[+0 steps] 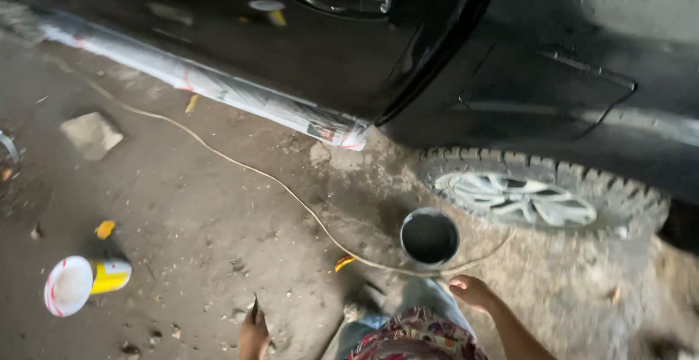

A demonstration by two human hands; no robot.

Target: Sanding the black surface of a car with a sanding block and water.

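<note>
Bucket (429, 238) of dark liquid stands just beyond the released right hand (471, 291); left hand (254, 333) grasps a thin dark tool (255, 308), tipped can (87, 281) off to its left.

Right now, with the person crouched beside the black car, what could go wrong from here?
The open tin of dark liquid stands close to the right hand and knee; a careless move might tip it. The thin cord runs across the ground around the tin, so a snag could drag it over. The left hand holds a small dark tool, kind unclear, low near the dusty floor, which might pick up grit.
</note>
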